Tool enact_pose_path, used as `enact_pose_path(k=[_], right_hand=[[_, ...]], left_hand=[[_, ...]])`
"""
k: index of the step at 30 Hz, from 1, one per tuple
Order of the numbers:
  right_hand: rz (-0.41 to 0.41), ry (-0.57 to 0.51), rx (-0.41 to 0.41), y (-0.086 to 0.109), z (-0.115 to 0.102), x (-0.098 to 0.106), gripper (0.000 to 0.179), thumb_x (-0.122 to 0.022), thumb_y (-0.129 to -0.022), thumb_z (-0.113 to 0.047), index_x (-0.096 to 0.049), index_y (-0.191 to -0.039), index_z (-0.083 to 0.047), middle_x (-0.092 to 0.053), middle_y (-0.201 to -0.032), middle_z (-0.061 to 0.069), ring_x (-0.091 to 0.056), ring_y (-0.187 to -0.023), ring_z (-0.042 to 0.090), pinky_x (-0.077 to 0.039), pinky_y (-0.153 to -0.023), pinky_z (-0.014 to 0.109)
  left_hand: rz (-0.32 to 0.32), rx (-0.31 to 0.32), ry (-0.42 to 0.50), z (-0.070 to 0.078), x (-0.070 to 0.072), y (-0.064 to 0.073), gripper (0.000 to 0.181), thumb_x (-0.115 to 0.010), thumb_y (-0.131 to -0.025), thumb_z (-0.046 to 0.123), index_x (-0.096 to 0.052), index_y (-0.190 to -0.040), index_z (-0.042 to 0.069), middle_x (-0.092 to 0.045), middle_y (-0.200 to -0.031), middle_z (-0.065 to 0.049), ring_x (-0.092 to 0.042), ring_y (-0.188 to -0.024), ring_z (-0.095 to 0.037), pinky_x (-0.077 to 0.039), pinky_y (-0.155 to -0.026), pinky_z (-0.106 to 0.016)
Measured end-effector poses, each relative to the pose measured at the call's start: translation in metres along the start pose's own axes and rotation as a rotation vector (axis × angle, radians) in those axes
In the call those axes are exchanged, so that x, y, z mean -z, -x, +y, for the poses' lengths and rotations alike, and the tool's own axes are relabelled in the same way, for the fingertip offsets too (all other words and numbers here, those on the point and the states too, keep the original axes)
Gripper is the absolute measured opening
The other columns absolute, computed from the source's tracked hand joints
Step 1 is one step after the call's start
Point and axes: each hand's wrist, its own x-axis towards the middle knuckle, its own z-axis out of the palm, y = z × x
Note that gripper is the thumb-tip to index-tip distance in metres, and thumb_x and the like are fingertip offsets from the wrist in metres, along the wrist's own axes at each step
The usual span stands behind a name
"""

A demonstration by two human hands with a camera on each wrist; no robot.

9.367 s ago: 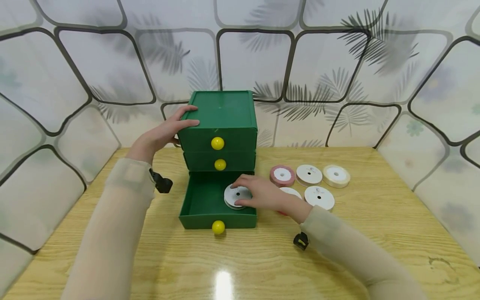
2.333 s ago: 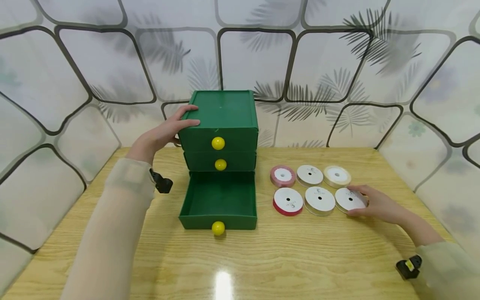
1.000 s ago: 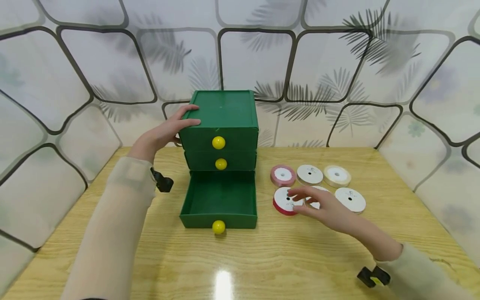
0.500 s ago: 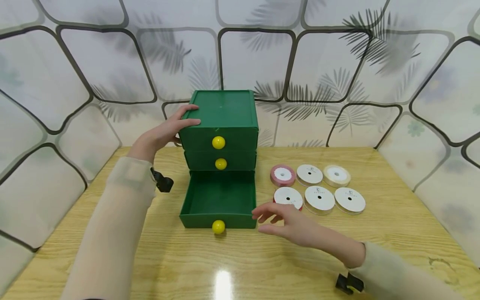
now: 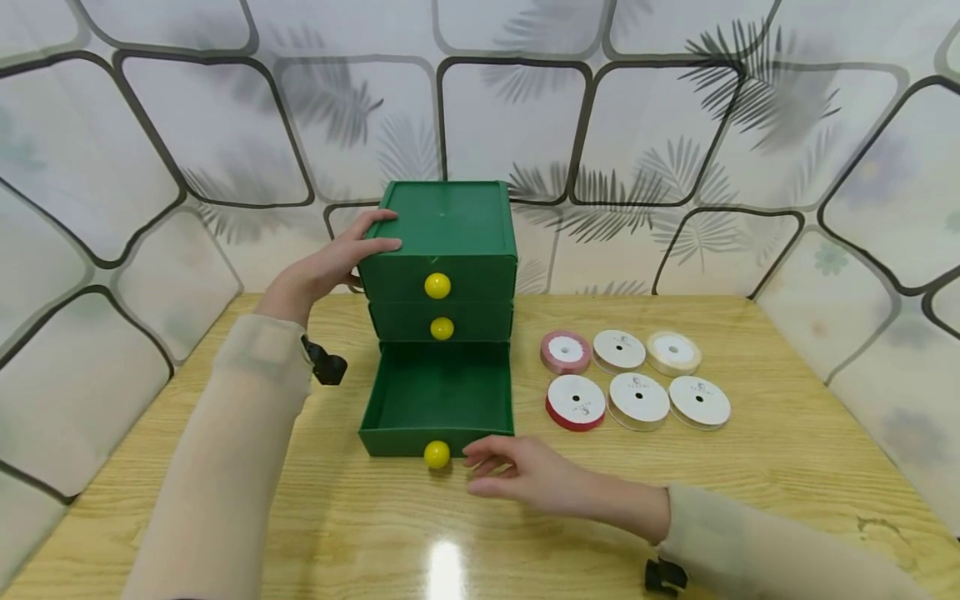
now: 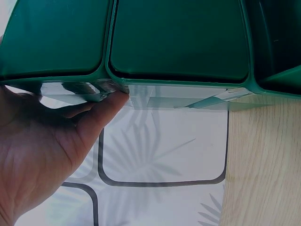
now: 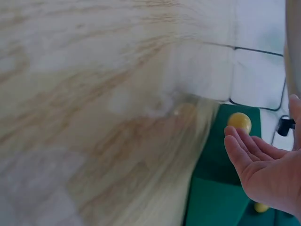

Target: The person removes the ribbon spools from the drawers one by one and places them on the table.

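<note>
A green cabinet (image 5: 450,218) with yellow knobs stands toward the back of the table. My left hand (image 5: 322,267) rests on its upper left edge, with fingertips on the top; in the left wrist view, fingers press its side. The bottom drawer (image 5: 390,442) is pulled out and nothing lies in it. The two drawers above are closed. My right hand (image 5: 536,477) hovers by the drawer's front right corner, its fingers loosely bent and holding nothing. The drawer's yellow knob (image 5: 437,455) is just left of those fingertips. The right wrist view also shows this hand (image 7: 270,172) with nothing held.
Right of the cabinet lie two rows of ribbon spools. The back row has a pink spool (image 5: 565,351), a white-faced spool (image 5: 618,350) and a cream spool (image 5: 673,352). In front are a red spool (image 5: 575,400) and two pale spools. A patterned backdrop encloses the wooden table (image 5: 360,533).
Earlier my right hand took a white spool from the drawer and it now lies at the right end of the front row. That hand has since moved left to the drawer front.
</note>
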Motion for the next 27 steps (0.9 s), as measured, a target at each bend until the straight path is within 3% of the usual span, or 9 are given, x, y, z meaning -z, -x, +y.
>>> enact_pose_path(k=[3,10,17,27], right_hand=[[-0.001,-0.007,-0.027,-0.007,0.004,-0.005,0.042,-0.065,-0.095,-0.019,-0.056,-0.129,0.004,-0.064,-0.12,0.01,-0.061,-0.102,0.01,-0.048,-0.085,0.022],[-0.022,-0.112,-0.139,-0.02,0.006,-0.012,0.042,-0.061,-0.098,-0.023,-0.056,-0.13,0.004,-0.067,-0.111,0.005,-0.064,-0.089,0.015,-0.053,-0.066,0.028],[-0.012,-0.188,-0.192,-0.029,0.004,-0.02,0.036,-0.059,-0.099,-0.023,-0.06,-0.123,0.004,-0.069,-0.095,0.006,-0.065,-0.082,0.016,-0.052,-0.064,0.027],[0.089,-0.38,-0.271,-0.039,0.003,-0.04,0.036,-0.055,-0.101,-0.028,-0.063,-0.112,0.006,-0.07,-0.095,0.008,-0.066,-0.074,0.014,-0.05,-0.052,0.023]], left_hand=[[0.0,0.002,0.001,0.0,0.0,0.0,0.07,-0.05,-0.099,0.046,-0.011,-0.155,0.031,-0.003,-0.159,-0.008,-0.034,-0.128,-0.04,-0.036,-0.088,-0.056],[-0.002,-0.002,-0.001,0.0,0.0,0.0,0.07,-0.05,-0.098,0.046,-0.012,-0.155,0.031,-0.003,-0.159,-0.007,-0.034,-0.127,-0.039,-0.037,-0.086,-0.055],[-0.004,-0.002,-0.001,-0.002,0.001,-0.001,0.07,-0.051,-0.098,0.046,-0.012,-0.154,0.03,-0.002,-0.159,-0.007,-0.034,-0.127,-0.038,-0.037,-0.086,-0.054],[-0.002,-0.006,0.001,-0.002,0.001,-0.001,0.07,-0.051,-0.098,0.046,-0.013,-0.154,0.03,-0.004,-0.159,-0.008,-0.035,-0.126,-0.038,-0.037,-0.085,-0.053]])
